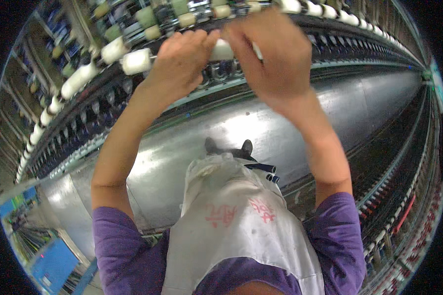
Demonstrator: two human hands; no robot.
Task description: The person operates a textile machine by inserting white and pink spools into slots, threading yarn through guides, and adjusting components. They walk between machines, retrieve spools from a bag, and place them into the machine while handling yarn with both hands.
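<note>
My left hand (184, 56) is closed over a row of white rollers on the spinning machine. Its fingers wrap round the shaft between one white roller (137, 61) and another white roller (223, 50). What lies under the palm is hidden. Just to the right, my right hand (273, 54) is raised over the same row, bent at the wrist and smeared by motion. Its fingertips point toward the roller by my left hand. A sliver of white shows beside its thumb; whether it grips anything cannot be made out.
Beyond the hands run green and cream rollers (145, 17) in metal holders. Below the white row, dark spindles line a long rail (330, 63). A shiny metal floor (246, 123) lies underneath. Another machine row (398, 216) stands at right, a blue box (54, 265) at lower left.
</note>
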